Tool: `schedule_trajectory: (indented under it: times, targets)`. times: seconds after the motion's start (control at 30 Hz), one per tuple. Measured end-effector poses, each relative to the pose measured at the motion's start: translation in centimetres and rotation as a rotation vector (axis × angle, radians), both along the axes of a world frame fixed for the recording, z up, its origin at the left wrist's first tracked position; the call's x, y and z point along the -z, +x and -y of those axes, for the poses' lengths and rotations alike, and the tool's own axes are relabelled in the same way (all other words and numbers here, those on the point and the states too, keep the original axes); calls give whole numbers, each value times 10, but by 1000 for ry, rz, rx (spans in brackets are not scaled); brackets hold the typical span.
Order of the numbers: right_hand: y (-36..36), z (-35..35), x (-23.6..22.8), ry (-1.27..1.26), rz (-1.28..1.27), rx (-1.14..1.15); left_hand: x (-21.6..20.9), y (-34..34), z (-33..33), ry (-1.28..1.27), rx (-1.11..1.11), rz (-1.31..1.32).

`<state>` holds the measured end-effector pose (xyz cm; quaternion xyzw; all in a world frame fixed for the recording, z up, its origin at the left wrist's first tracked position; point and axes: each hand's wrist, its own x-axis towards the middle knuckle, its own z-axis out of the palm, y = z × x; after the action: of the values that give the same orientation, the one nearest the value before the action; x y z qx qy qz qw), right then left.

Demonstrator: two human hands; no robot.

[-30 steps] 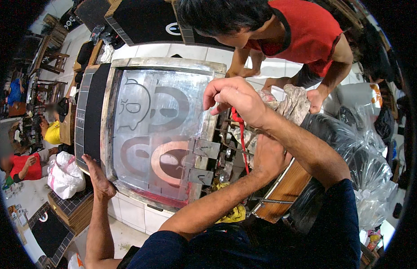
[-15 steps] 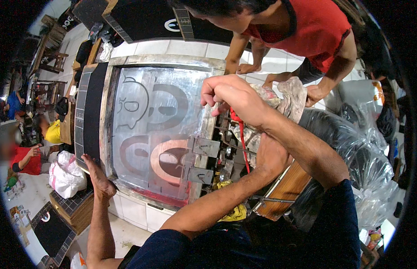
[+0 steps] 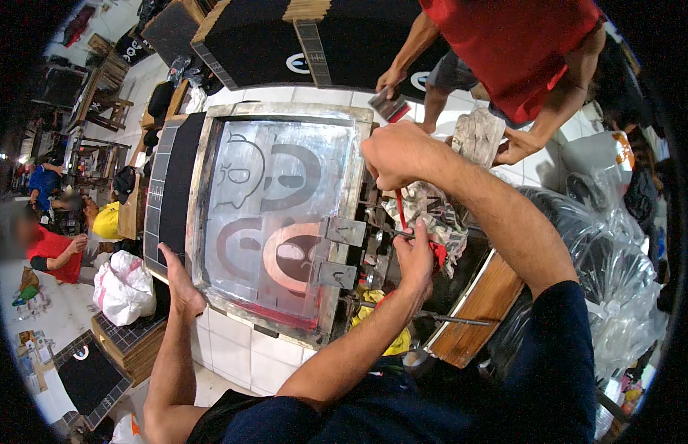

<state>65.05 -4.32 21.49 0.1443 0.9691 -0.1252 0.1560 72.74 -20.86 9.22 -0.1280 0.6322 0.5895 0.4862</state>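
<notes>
My right hand [image 3: 399,154] is closed in a fist by the upper right edge of the screen-printing frame [image 3: 292,113]; what it holds, if anything, is hidden. A thin red cord or strip [image 3: 400,207] runs down from below that fist. My left hand [image 3: 414,265] is lower, beside a metal rod, with its fingers curled around something I cannot make out. Grey and peach cartoon shapes show on the frame's mesh [image 3: 244,211], and red ink [image 3: 262,312] lies along its near edge. Two metal plates [image 3: 345,231] overlap the frame's right side.
Across from me, a co-worker in red [image 3: 514,52] holds a red-edged scraper [image 3: 390,106] and a stained rag [image 3: 478,138]. A bare limb [image 3: 182,292], probably a foot, is at the frame's left. Plastic bags [image 3: 595,229] and a wooden board [image 3: 473,311] are at right.
My right hand has gone from loosely curled to a fist. My left hand has come out from under the right forearm. The co-worker's scraper has come into sight. My view has shifted.
</notes>
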Motion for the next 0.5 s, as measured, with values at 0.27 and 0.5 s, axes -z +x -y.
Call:
schedule_trajectory:
  times: [0.27,0.5]
  targets:
    - [24,-5,3,238,-141,140,41,7,-28,-303,20,-350]
    - [77,7,22,-40,-444,360,60,0,-28,-84,-74,162]
